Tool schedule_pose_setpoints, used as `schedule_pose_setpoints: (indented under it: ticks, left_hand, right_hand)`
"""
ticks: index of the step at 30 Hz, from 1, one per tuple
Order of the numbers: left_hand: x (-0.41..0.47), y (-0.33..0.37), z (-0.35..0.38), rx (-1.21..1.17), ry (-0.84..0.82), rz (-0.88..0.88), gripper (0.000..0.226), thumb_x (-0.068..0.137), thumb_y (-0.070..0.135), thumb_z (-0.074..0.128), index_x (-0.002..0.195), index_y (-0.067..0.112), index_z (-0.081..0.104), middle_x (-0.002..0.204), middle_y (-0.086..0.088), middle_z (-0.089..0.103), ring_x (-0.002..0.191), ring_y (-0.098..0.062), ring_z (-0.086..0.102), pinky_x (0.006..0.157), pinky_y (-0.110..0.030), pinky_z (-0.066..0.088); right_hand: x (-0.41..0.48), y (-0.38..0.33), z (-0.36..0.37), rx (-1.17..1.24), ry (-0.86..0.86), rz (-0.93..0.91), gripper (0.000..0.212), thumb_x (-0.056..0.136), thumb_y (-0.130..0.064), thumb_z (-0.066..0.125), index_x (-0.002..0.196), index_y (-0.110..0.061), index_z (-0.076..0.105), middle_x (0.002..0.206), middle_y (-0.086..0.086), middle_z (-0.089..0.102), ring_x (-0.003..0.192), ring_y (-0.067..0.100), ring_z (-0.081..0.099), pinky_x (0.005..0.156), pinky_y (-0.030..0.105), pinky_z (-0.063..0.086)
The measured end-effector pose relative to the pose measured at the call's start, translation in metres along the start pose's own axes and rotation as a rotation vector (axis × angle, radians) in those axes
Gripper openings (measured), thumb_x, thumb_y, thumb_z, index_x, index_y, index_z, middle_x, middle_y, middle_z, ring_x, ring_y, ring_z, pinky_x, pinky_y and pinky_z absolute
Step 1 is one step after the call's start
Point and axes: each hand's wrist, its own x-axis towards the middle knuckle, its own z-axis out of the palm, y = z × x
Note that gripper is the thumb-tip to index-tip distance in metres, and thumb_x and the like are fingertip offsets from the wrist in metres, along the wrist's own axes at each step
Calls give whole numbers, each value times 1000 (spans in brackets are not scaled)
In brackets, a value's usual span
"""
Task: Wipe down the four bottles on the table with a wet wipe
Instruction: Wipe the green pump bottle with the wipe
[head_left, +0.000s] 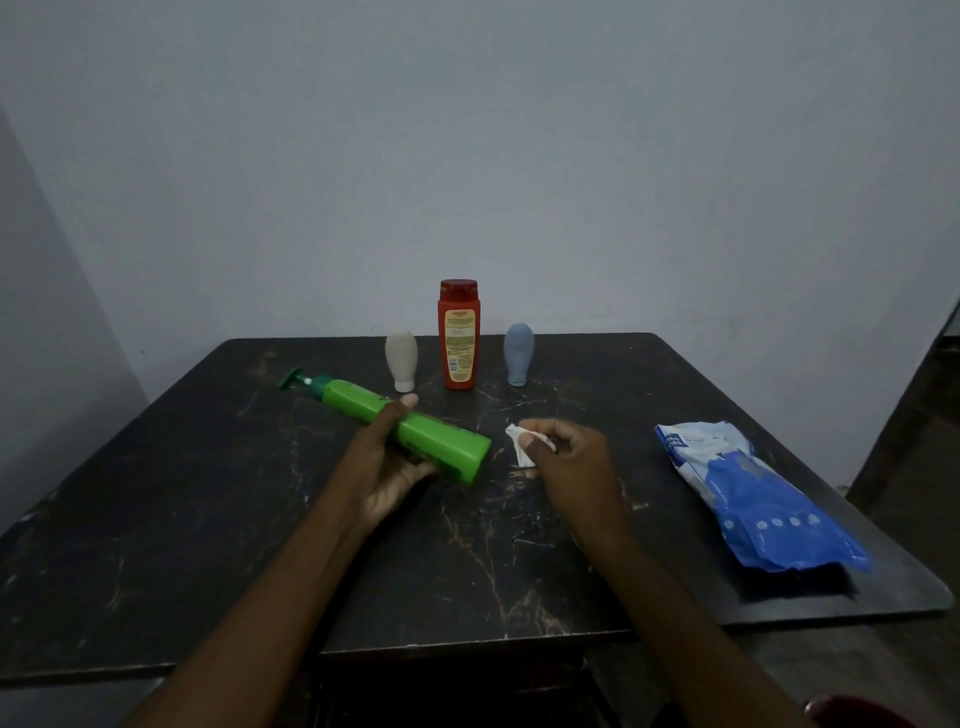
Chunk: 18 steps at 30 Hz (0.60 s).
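Dark counter (156, 519) holds three standing bottles at the back while the left hand (387, 467) grips the green bottle (410, 426) sideways, so the right hand (566, 457), pinching the wet wipe (517, 441), can rub it.

The bright green plastic pump bottle (441, 444) sits centre. At twelve o'clock is a red flat plastic bottle (458, 304) with an orange-yellow label (458, 345). A cream squeeze bottle (401, 358) is at eleven and a grey-blue squeeze bottle (519, 353) at one. The crumpled wipe (517, 441) is white. A blue-and-white plastic pack (753, 493) is at three. The black table (156, 519) is pale-veined.

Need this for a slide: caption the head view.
Left hand holds green pump bottle; right hand pinches crumpled wet wipe.
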Motion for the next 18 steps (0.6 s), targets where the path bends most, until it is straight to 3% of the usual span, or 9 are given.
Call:
schedule_pose_setpoints:
  ticks: [5, 7, 10, 16, 18]
  left_hand:
    - [20, 11, 2, -121, 43, -82, 84, 75, 32, 85, 142, 12, 38, 136, -28, 54, 118, -45, 62, 78, -68, 55]
    - [26, 13, 2, -141, 50, -76, 87, 76, 36, 84, 144, 11, 37, 137, -28, 55, 116, -43, 64, 70, -63, 58]
    - [31, 11, 0, -129, 70, -74, 93, 71, 36, 85, 145, 12, 34, 137, -27, 54, 116, -42, 64, 64, -60, 59]
    - [37, 1, -7, -88, 83, -66, 84, 78, 39, 80, 143, 12, 35, 137, -27, 54, 118, -42, 63, 63, -58, 60]
    - [40, -2, -10, -59, 77, -52, 82, 80, 40, 78, 144, 11, 36, 137, -28, 54, 117, -43, 63, 68, -59, 60]
  right_hand:
    - [18, -1, 7, -91, 6, -104, 25, 87, -13, 69, 111, -13, 71, 104, -4, 67, 89, -1, 64, 67, 4, 47]
    - [16, 3, 8, -116, 18, -144, 25, 86, -14, 70, 112, -13, 70, 104, -5, 66, 88, -5, 61, 70, 2, 45]
    - [12, 8, 9, -164, 58, -211, 25, 87, -19, 70, 113, -19, 69, 104, -9, 65, 92, -2, 61, 77, 10, 49]
    - [1, 5, 15, -273, 63, -526, 26, 86, -19, 71, 112, -16, 68, 103, -11, 63, 94, -3, 61, 80, 11, 50]
    - [-2, 2, 17, -317, 47, -642, 27, 85, -15, 73, 112, -12, 68, 106, -5, 65, 96, 1, 61, 84, 14, 51]
